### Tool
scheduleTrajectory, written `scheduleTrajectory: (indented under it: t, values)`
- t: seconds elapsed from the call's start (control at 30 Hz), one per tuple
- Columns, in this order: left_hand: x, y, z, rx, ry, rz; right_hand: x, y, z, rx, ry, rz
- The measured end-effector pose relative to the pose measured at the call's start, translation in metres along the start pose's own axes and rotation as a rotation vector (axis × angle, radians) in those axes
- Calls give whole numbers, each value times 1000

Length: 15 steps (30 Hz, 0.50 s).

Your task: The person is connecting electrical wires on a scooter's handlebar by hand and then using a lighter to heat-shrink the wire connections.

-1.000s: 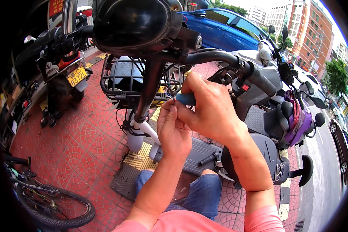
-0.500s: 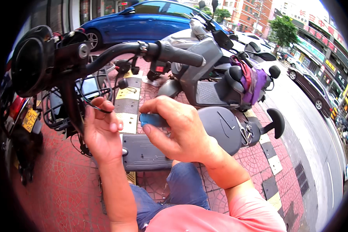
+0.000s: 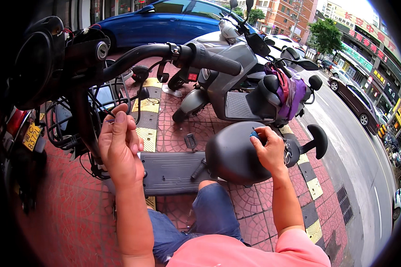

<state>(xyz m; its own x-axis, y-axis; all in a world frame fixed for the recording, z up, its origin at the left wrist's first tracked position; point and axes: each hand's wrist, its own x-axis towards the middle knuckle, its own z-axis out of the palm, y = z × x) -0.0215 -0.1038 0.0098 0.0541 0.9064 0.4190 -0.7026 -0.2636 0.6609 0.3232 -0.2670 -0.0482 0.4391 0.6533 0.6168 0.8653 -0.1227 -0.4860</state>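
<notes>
Thumb and forefinger of my left hand [image 3: 122, 149] are closed on a thin dark wire [image 3: 108, 115] beside the scooter's steering stem. Over the rear of the black scooter seat [image 3: 229, 153], my right hand [image 3: 271, 149] pinches a small blue object [image 3: 254, 134]; most of it is covered by the fingers. Above my left hand runs the curved black handlebar [image 3: 133, 60] with its rubber grip [image 3: 225, 63]. Below the seat's front edge, a short black cylindrical part [image 3: 198, 170] lies on the grey footboard [image 3: 173, 161].
A black plastic piece [image 3: 190, 141] lies on the red paving. Beyond it stands a grey scooter [image 3: 236, 84] with purple cloth on its seat. A blue car [image 3: 165, 26] is parked behind. At left is a black wire basket [image 3: 60, 120]; the road [image 3: 356, 147] runs along the right.
My right hand has moved from near my left hand to the right, over the seat, with the blue object. My left hand stays by the stem, its thumb now pressed to the forefinger.
</notes>
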Motion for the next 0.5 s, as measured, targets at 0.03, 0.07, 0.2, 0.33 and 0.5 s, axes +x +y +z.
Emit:
scheduleTrajectory:
  t: [0.03,0.07,0.2,0.33,0.5]
  values:
    - [0,1,-1,-13,14,-8,1,-3,5,-16,-13,-18]
    - [0,0,-1,-27,28,-14,1,-6,10,-32,-27,-37]
    - [-6,-4,8,-192,33,-77,4,-8,16,-234,60,-194]
    - [-10,-7,7,1,86,-50,5,-78,-8,282,80,-220]
    - [0,8,16,428,9,167,2,-191,-87,1390,33,-840]
